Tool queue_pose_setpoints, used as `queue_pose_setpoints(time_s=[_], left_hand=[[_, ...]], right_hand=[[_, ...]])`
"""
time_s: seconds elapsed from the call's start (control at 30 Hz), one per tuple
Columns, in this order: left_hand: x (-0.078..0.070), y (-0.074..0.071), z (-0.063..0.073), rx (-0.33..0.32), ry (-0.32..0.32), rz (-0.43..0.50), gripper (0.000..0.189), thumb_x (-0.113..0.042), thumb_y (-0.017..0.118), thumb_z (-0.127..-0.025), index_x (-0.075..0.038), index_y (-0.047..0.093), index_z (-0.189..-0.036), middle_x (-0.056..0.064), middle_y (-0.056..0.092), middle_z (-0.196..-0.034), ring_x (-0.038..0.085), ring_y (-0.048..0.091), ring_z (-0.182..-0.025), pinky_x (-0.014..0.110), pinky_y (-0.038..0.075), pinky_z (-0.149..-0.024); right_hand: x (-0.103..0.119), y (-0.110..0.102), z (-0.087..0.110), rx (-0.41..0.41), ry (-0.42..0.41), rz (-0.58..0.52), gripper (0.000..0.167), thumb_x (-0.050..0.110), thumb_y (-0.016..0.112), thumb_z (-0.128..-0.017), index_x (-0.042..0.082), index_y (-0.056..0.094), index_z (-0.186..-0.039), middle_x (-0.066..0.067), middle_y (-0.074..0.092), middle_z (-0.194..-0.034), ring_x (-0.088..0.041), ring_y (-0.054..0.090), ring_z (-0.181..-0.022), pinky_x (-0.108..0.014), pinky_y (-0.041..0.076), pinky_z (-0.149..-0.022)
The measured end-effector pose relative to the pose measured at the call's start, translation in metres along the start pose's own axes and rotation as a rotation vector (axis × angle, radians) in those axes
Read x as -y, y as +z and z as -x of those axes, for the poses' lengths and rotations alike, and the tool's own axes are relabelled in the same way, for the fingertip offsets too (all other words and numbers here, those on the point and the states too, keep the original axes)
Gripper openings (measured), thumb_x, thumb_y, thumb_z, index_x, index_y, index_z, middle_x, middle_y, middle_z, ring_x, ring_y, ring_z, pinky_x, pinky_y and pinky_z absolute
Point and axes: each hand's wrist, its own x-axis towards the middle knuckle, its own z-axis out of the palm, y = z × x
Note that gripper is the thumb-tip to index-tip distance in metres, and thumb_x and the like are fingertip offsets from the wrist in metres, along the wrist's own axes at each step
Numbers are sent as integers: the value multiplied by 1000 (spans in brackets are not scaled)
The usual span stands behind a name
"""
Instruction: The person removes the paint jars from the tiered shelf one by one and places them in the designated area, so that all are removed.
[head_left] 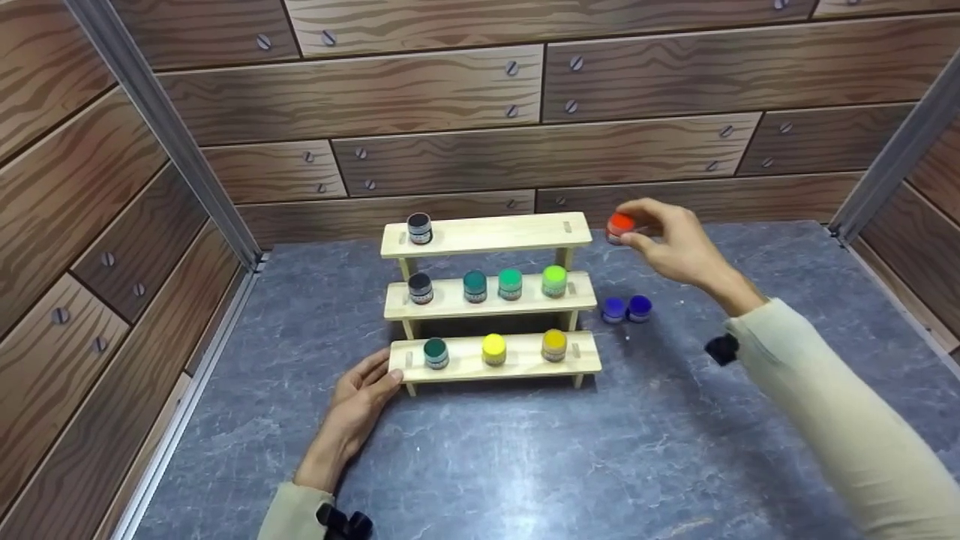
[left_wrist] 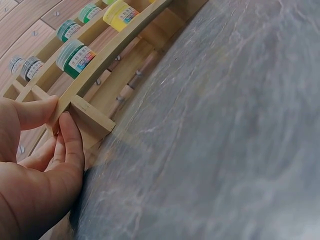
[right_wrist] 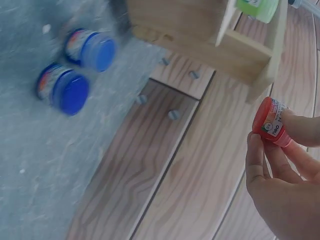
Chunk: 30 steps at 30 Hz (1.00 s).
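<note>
My right hand (head_left: 679, 244) pinches a small red paint jar (head_left: 619, 227) between thumb and fingers, in the air beside the top step's right end. The right wrist view shows the jar's printed label. My left hand (head_left: 364, 401) grips the left end of the bottom step of a three-step wooden rack (head_left: 495, 234), thumb above and fingers below. A black jar (head_left: 420, 229) stands on the top step. On the middle step are several jars, from near-black to lime green (head_left: 554, 282). The bottom step bears dark green (head_left: 436, 353), yellow (head_left: 493, 350) and amber (head_left: 553, 346) jars.
Two blue paint jars (head_left: 626, 310) stand side by side on the grey marbled tabletop (head_left: 465, 465), right of the rack. Wood-plank-patterned walls (head_left: 450, 90) enclose the back and sides, with metal rails (head_left: 161, 112) at the corners.
</note>
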Motion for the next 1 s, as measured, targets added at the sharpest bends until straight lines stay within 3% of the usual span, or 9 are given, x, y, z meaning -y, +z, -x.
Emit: queue_pose_setpoints(time_s=[0.23, 0.53, 1.0], left_hand=[[0, -1, 0, -5, -3, 8, 62, 1, 65, -102, 11, 39, -158, 34, 42, -160, 25, 57, -132, 22, 54, -102], [1, -1, -1, -5, 1, 23, 62, 2, 64, -103, 11, 38, -158, 35, 42, -160, 25, 58, -131, 23, 54, -103], [1, 0, -3, -12, -3, 30, 61, 3, 64, -103, 12, 39, -157, 34, 43, -160, 25, 58, -132, 23, 55, -102]], right_hand=[[-24, -6, 20, -6, 29, -7, 42, -1, 70, -101, -7, 60, -141, -31, 66, -133, -47, 68, -116, 1, 46, -84], [-57, -2, 40, 12, 80, -27, 42, -3, 68, -101, -10, 58, -142, -35, 65, -132, -53, 68, -115, -1, 49, -82], [-94, 7, 59, 44, 155, -1, 42, -2, 66, -103, -10, 57, -143, -34, 64, -134, -52, 67, -119, -2, 47, -84]])
